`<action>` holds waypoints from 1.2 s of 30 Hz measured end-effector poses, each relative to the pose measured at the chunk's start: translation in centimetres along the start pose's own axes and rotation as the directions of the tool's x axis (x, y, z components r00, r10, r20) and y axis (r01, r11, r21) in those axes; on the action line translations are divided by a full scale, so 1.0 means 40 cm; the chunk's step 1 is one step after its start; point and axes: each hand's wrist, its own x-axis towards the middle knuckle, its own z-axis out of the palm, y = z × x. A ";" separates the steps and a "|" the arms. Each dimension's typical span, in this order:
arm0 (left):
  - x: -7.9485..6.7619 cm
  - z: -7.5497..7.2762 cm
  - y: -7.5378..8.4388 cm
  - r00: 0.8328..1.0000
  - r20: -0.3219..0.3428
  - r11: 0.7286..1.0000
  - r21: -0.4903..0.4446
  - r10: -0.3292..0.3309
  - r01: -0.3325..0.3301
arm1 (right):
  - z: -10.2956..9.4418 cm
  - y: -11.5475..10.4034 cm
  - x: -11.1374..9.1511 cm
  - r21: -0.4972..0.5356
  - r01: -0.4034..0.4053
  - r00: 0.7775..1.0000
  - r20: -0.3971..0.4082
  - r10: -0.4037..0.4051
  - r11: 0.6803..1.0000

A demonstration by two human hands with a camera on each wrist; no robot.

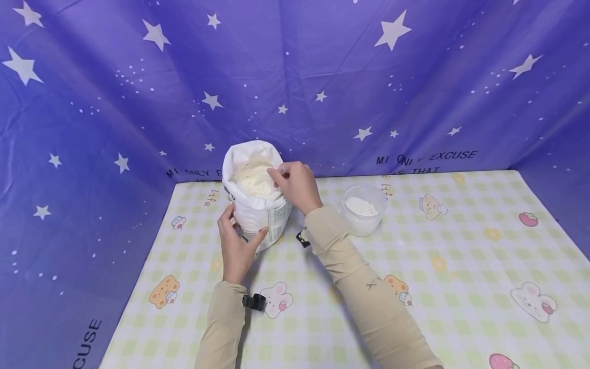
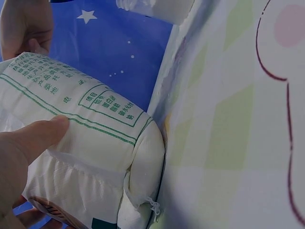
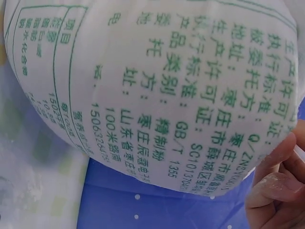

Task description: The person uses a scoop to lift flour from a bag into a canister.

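A white cloth flour bag point(image 1: 272, 218) with green print stands upright, its top turned down around a pale mound of flour point(image 1: 253, 179). My left hand point(image 1: 237, 251) grips the bag low on its near side, thumb and fingers spread around it. In the left wrist view the thumb point(image 2: 50, 131) presses on the printed side. My right hand point(image 1: 299, 184) is at the bag's right rim, fingertips curled over the flour. White powder dusts the right fingers point(image 3: 276, 186) in the right wrist view. I cannot tell whether they pinch anything.
A clear round plastic tub point(image 1: 364, 218) holding white powder stands right of the bag, close beyond the right sleeve point(image 1: 364, 277). A green checked cloth point(image 1: 461, 307) covers the table. A blue star-printed curtain point(image 1: 322, 66) hangs right behind the bag and at both sides.
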 end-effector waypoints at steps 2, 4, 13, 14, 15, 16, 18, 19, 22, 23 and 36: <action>0.000 -0.002 -0.001 1.000 0.000 1.000 0.001 0.001 -0.001 | 0.000 0.000 0.000 0.018 -0.014 1.000 0.007 0.014 1.000; 0.001 -0.002 -0.001 1.000 0.002 1.000 0.001 0.003 -0.003 | -0.001 0.001 0.000 0.044 -0.032 0.999 0.006 0.032 0.999; 0.004 0.002 -0.004 1.000 0.001 1.000 0.004 0.000 0.000 | -0.012 0.020 -0.007 0.244 -0.131 0.991 0.013 0.132 0.961; 0.004 0.002 -0.005 1.000 0.001 1.000 0.004 0.000 0.000 | -0.013 0.021 -0.007 0.254 -0.132 0.991 0.013 0.133 0.958; 0.005 0.002 -0.005 1.000 0.001 1.000 0.004 0.001 -0.001 | -0.013 0.021 -0.007 0.264 -0.133 0.991 0.013 0.135 0.955; 0.005 0.002 -0.005 1.000 0.001 1.000 0.004 0.001 -0.001 | -0.012 0.021 -0.007 0.270 -0.136 0.990 0.014 0.137 0.953; 0.005 0.001 -0.005 1.000 0.001 1.000 0.004 0.003 -0.003 | -0.008 0.019 -0.006 0.270 -0.141 0.990 0.025 0.139 0.953; 0.005 0.000 -0.005 1.000 0.000 1.000 0.004 0.003 -0.003 | -0.005 0.017 -0.005 0.261 -0.137 0.991 0.031 0.134 0.956; 0.005 -0.001 -0.005 1.000 -0.004 1.000 0.005 0.002 -0.002 | 0.004 0.009 -0.006 0.230 -0.123 0.992 0.049 0.115 0.965; 0.005 -0.002 -0.005 1.000 -0.005 1.000 0.005 0.003 -0.003 | 0.005 0.006 -0.007 0.220 -0.115 0.993 0.052 0.106 0.969; 0.001 0.001 -0.002 1.000 -0.006 1.000 0.006 0.005 -0.005 | 0.003 0.014 -0.021 0.374 -0.234 0.969 0.021 0.244 0.897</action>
